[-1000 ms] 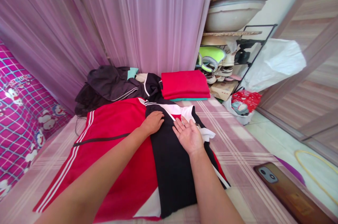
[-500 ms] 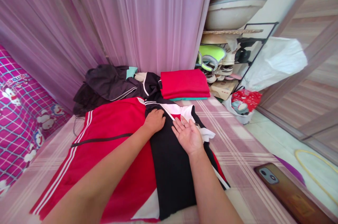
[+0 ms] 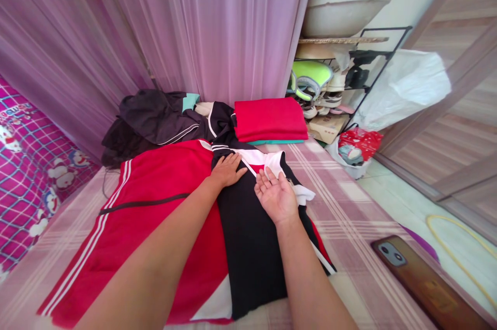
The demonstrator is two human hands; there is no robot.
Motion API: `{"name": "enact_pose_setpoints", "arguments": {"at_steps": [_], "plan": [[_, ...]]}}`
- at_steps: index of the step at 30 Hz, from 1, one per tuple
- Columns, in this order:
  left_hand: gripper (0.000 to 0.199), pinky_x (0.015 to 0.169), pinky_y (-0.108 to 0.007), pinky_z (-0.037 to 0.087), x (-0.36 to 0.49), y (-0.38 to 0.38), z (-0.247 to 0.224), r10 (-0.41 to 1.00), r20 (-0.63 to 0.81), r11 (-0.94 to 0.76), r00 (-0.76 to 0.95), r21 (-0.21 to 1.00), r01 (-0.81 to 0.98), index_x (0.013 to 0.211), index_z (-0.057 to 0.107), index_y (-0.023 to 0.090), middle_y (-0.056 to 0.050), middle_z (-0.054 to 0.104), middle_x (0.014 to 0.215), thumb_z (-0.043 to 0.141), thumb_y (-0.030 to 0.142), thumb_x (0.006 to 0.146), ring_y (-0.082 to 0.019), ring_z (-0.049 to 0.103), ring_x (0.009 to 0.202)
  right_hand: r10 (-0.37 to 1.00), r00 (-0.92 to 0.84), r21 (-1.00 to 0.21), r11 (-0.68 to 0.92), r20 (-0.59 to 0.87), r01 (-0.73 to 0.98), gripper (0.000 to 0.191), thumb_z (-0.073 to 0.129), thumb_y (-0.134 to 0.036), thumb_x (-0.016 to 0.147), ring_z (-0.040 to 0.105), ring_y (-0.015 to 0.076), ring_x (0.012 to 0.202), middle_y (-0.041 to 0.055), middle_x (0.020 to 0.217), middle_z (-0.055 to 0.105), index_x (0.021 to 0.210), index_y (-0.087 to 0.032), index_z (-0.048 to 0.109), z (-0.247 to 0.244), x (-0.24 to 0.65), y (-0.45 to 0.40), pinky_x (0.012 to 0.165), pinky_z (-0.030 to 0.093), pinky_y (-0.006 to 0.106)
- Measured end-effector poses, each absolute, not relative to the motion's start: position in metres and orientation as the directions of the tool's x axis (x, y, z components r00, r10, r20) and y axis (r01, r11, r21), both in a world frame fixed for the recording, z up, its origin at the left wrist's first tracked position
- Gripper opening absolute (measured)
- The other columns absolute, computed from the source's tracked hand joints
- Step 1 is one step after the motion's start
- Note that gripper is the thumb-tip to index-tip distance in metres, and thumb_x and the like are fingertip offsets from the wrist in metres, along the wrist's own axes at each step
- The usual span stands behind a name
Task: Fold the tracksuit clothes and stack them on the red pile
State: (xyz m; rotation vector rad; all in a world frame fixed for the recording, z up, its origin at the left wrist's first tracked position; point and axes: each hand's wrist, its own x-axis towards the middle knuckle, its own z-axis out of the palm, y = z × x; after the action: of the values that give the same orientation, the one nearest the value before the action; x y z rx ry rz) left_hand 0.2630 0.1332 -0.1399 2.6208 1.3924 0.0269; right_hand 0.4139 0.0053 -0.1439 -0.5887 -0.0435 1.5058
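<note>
Garment spread; left hand atop

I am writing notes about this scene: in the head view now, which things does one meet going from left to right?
Cartoon-patterned fabric → teal patch → left hand → right hand → cardboard box → phone

1. The left hand faces down, its palm hidden; its forearm covers part of the red-and-black garment.
2. The right hand lies palm up; whether its back touches cloth cannot be told.
3. The bottom edge cuts off the phone.
4. Lettering on the magenta patterned cloth is blurred, its left side out of frame.
5. Print on the cardboard box is too small to read.
</note>
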Motion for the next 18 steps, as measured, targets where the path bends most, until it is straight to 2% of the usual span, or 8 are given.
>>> {"name": "enact_pose_setpoints", "arguments": {"at_steps": [6,9,13,16,18], "plan": [[0.061,0.122,-0.052,0.018,0.268,0.1,-0.133,0.831,-0.019,-0.545,0.556,0.178,0.819,0.152,0.033,0.019,-0.011,0.032,0.16,0.03,0.048,0.099,-0.027,0.025,0.15,0.95,0.098,-0.407,-0.033,-0.297,-0.913,0.03,0.044,-0.041,0.096,0.068,0.0166,0.097,0.0061,0.109,0.071,0.106,-0.024,0.068,-0.146,0.413,0.006,0.08,0.057,0.032],[0.057,0.122,-0.05,0.021,0.257,0.044,-0.143,0.79,0.065,-0.609,0.609,0.194,0.769,0.151,0.037,0.02,-0.01,0.037,0.159,0.031,0.044,0.1,-0.026,0.027,0.149,0.953,0.096,-0.403,-0.029,-0.287,-0.915,0.03,0.045,-0.042,0.096,0.068,0.0166,0.097,0.0056,0.108,0.071,0.106,-0.025,0.067,-0.149,0.414,0.007,0.081,0.057,0.032],[0.057,0.121,-0.051,0.025,0.231,-0.035,-0.162,0.775,0.179,-0.632,0.606,0.215,0.745,0.151,0.038,0.022,-0.01,0.042,0.156,0.032,0.048,0.1,-0.025,0.031,0.147,0.956,0.099,-0.402,-0.022,-0.277,-0.915,0.029,0.046,-0.042,0.096,0.068,0.016,0.095,0.0047,0.105,0.072,0.104,-0.025,0.068,-0.149,0.415,0.008,0.079,0.058,0.031],[0.06,0.12,-0.052,0.028,0.215,-0.065,-0.169,0.778,0.215,-0.627,0.591,0.197,0.754,0.15,0.039,0.022,-0.011,0.042,0.156,0.038,0.052,0.097,-0.027,0.032,0.147,0.959,0.144,-0.495,0.004,-0.245,-0.869,0.026,0.05,-0.041,0.094,0.069,0.0159,0.095,0.0038,0.104,0.073,0.103,-0.024,0.069,-0.147,0.411,0.008,0.08,0.057,0.032],[0.063,0.119,-0.052,0.03,0.211,-0.07,-0.169,0.791,0.218,-0.609,0.572,0.186,0.771,0.149,0.041,0.02,-0.012,0.042,0.155,0.039,0.054,0.097,-0.029,0.034,0.146,0.969,0.178,-0.638,0.027,-0.174,-0.77,0.022,0.058,-0.038,0.089,0.069,0.0167,0.094,0.0028,0.104,0.074,0.103,-0.025,0.07,-0.147,0.403,0.008,0.086,0.056,0.034]]}}
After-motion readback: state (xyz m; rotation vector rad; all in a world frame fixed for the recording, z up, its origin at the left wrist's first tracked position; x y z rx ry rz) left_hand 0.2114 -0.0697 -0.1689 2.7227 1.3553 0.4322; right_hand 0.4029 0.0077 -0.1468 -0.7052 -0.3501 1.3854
